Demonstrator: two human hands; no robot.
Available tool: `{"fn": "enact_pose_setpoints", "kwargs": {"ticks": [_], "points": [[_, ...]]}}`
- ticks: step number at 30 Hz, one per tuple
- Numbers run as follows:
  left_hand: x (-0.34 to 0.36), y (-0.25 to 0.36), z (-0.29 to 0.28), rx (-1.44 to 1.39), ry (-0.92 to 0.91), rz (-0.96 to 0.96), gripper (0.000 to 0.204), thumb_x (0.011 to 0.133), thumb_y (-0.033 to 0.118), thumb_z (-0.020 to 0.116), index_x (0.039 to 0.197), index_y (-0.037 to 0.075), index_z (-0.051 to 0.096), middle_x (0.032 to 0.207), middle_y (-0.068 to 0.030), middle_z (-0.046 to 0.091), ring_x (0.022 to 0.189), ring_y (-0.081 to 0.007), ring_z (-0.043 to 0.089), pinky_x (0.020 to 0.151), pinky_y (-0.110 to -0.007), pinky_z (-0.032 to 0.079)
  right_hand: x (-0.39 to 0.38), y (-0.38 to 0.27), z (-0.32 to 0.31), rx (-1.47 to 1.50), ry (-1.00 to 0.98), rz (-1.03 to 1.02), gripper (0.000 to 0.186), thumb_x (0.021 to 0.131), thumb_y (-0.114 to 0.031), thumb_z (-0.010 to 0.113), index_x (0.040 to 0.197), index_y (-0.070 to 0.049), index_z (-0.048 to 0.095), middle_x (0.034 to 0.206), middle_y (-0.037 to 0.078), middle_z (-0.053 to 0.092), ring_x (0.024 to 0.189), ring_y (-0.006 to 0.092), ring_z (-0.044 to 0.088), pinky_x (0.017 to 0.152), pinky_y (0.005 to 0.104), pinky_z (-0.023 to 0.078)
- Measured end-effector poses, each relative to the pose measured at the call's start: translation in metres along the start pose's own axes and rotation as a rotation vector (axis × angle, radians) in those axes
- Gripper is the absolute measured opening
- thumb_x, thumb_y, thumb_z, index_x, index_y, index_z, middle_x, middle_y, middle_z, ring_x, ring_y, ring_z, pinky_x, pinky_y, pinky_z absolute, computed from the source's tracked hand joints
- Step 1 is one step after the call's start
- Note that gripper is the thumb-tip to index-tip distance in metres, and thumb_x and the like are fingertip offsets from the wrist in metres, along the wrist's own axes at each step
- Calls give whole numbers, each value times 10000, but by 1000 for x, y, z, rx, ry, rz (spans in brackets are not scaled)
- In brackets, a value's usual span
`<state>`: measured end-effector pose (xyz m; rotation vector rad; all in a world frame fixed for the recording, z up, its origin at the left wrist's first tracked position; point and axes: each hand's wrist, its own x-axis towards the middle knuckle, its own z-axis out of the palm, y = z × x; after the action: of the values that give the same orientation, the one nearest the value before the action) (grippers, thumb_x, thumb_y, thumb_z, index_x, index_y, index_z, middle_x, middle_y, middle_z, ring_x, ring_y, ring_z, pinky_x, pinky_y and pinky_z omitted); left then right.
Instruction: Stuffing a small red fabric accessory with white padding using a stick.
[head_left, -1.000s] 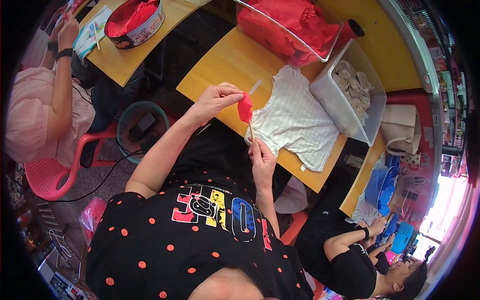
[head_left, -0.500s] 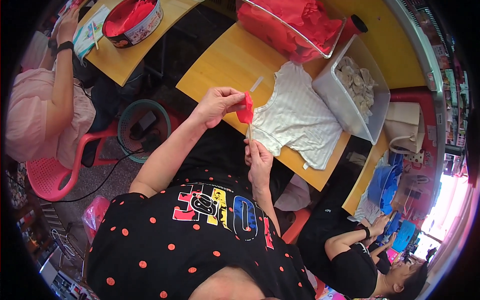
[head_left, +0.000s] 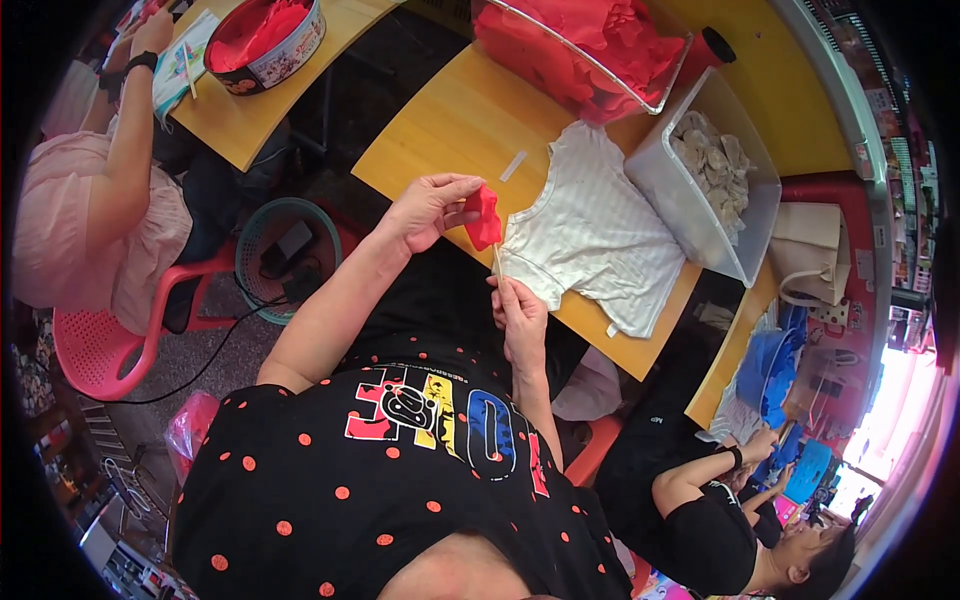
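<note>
Between finger and thumb, my left hand point(head_left: 432, 212) pinches a small, thin, soft red piece point(head_left: 484, 217) with a wavy edge. My right hand point(head_left: 519, 312) is closed on a slim pale stick point(head_left: 497, 262), held upright below the red piece. The stick's upper end meets the lower edge of the red piece; whether it is attached cannot be made out. Just right of both hands, a white striped garment point(head_left: 600, 230) lies spread on the yellow table point(head_left: 430, 140).
A clear bin point(head_left: 655, 108) heaped with red pieces stands at the table's far side, beside a translucent bin point(head_left: 655, 170) of greyish pieces. A white strip point(head_left: 513, 166) lies near the garment. Co-workers sit left and lower right. A green basket point(head_left: 243, 262) stands on the floor.
My left hand has shifted slightly left with the red piece, which now shows a broader face. My right hand and the stick have hardly moved. The co-worker at left has moved an arm.
</note>
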<state>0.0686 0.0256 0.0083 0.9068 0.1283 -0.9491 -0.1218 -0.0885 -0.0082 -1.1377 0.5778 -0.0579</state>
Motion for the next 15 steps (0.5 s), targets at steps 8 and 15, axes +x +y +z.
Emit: {"fn": "enact_pose_setpoints", "kwargs": {"ticks": [8,15], "points": [[1,-5,4,-102,11,6,178,882,180,622,985,36,619,936,-58,658,840,-133,641,735,-263,558,2,8,3,110,31,-82,217,950,-175,518,1024,-3,627,671,-51,482,499,12,339,443,161,238],[-2,1,11,-102,-121,-6,204,880,179,626,1027,39,625,939,-50,659,850,-122,635,733,-247,544,4,6,2,150,7,-50,225,953,-177,512,1031,5,618,675,-47,480,495,17,334,442,164,232]]}}
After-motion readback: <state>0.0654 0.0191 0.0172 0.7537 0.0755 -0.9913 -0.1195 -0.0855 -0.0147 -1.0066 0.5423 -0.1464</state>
